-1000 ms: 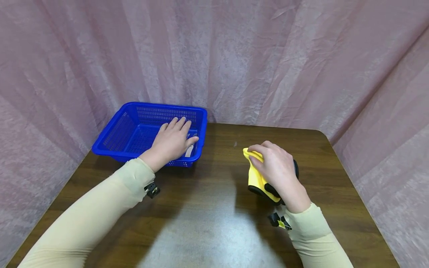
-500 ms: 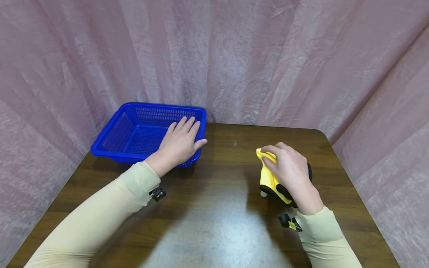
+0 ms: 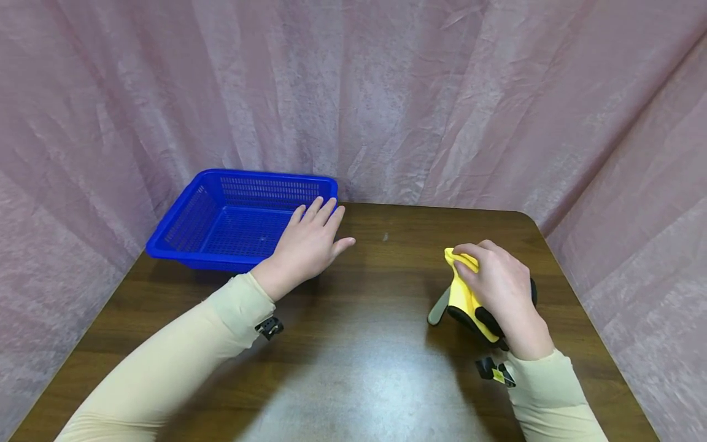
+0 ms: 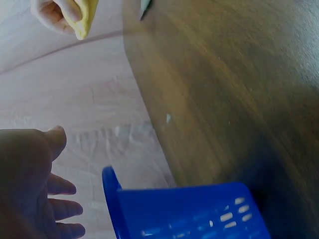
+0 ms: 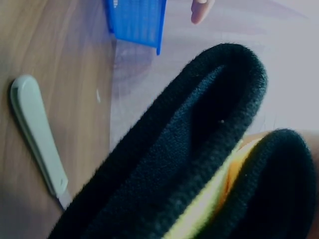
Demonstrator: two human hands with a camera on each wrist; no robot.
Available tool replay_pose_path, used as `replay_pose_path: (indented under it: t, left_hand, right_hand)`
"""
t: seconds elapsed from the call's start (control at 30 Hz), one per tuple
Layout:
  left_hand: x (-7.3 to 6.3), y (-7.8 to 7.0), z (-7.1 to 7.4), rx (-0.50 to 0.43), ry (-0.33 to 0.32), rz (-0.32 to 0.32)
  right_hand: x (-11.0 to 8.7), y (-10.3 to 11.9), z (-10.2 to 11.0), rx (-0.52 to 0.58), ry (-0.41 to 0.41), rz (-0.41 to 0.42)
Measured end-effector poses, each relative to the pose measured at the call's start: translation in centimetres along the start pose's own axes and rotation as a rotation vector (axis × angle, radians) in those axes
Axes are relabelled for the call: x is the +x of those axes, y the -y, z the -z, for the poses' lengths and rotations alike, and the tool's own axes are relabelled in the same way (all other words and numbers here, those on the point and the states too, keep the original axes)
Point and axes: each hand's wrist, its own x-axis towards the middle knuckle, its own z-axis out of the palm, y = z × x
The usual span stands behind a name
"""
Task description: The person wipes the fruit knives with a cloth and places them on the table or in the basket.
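Note:
My right hand (image 3: 499, 285) pinches the upper edge of a yellow cloth (image 3: 463, 296) with black trim; its other side looks dark in the right wrist view. The cloth hangs folded below the fingers. Beside and partly under it, a pale grey-green handle (image 3: 439, 307) shows on the table. A short metal part joins the handle (image 5: 40, 134) in the right wrist view, and the cloth hides the rest of that tool. My left hand (image 3: 306, 245), fingers spread and holding nothing, is over the right side of the blue basket (image 3: 188, 253) and covers its near right corner.
The basket stands at the back left of the brown wooden table (image 3: 353, 344). A pink curtain (image 3: 397, 110) hangs behind the table and along its sides. A small pale mark (image 3: 386, 236) is on the wood near the back edge.
My right hand has moved right with the cloth, and the grey-green handle has come into view. My left hand has shifted right, from inside the basket toward its right rim.

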Motion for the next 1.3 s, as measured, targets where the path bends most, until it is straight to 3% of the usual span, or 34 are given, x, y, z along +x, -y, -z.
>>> replay_pose_path:
  t: [0.53, 1.3]
  left_hand:
    - [0.8, -4.2, -1.3, -0.011, 0.021, -0.066]
    - [0.8, -12.6, -4.8, -0.008, 0.106, -0.177]
  right_hand:
    - [-1.2, -2.9, 0.6, -0.024, -0.008, -0.052]
    - [-2.9, -5.3, 1.0, -0.053, 0.008, -0.110]
